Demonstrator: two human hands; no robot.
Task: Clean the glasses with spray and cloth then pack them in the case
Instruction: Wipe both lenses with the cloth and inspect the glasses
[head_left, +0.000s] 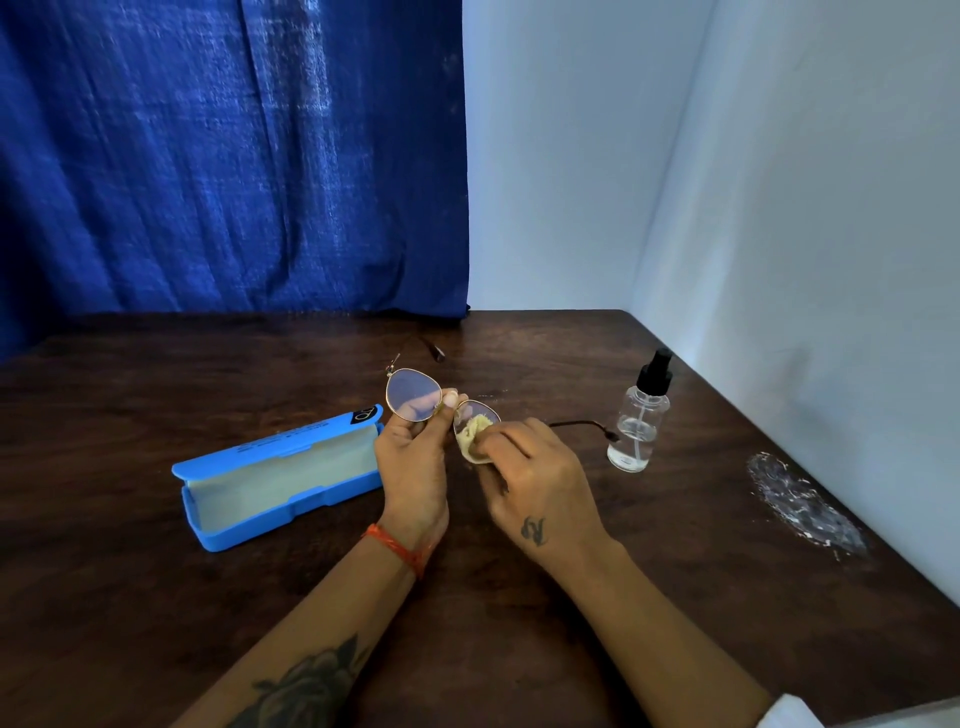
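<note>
While you hold the glasses (415, 396) up off the table (675, 597) by the bridge, your left hand (413, 457) pinches the thin metal frame between thumb and fingers, and your right hand (524, 467) presses the bunched yellowish cloth (471, 435) against the right-hand lens. That pinch at the bridge is the one support, so hard rubbing on the far lens could twist the frame or bend the nose piece; ease the pressure or shift your grip closer to the lens being wiped. Your left thumb sits at the edge of the other lens and your fingers show through it from behind, so you risk putting fresh smears on glass you still have to clean. One temple arm reaches out to the right, its dark tip just beside the spray bottle (638, 415); a wide wiping stroke could swing it into the bottle and tip it, as it stands upright and looks light, with little liquid inside. Whether the lens is wet enough I cannot tell, and a dry cloth may drag grit across it. Further left, the blue case (280, 478) lies open near your left wrist, so a careless elbow could knock it shut or push it away before packing.
</note>
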